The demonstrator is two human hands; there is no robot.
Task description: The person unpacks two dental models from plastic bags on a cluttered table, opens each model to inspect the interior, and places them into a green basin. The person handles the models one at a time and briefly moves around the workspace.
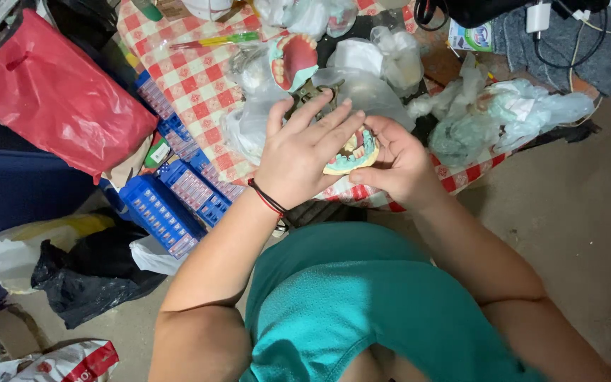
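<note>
Pale green plaster dental cast (353,154) is sitting in right hand (397,161), fingers cupping it; left hand (304,152) is spreading flat over it, above red-checked tablecloth (192,78). Blue rectangular boxes (171,205) w/ label strips lying left, by red plastic bag (58,92).

Cluttered home dental workshop: jaw model (293,60), tooth trays (178,198) (blue), checkered tablecloth (192,78) w/ bags.

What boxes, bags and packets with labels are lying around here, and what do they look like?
Blue trays: flat, long, rows of small pinkish pieces, at the table's left edge.
Red bag: big shiny plastic, upper left.
Small packet: white, green and blue, top right on the table.
Green-and-white label: small, beside the red bag.
Red-and-white printed bag: crumpled, bottom left on the floor.
Black bag: plain, on the floor.
</note>
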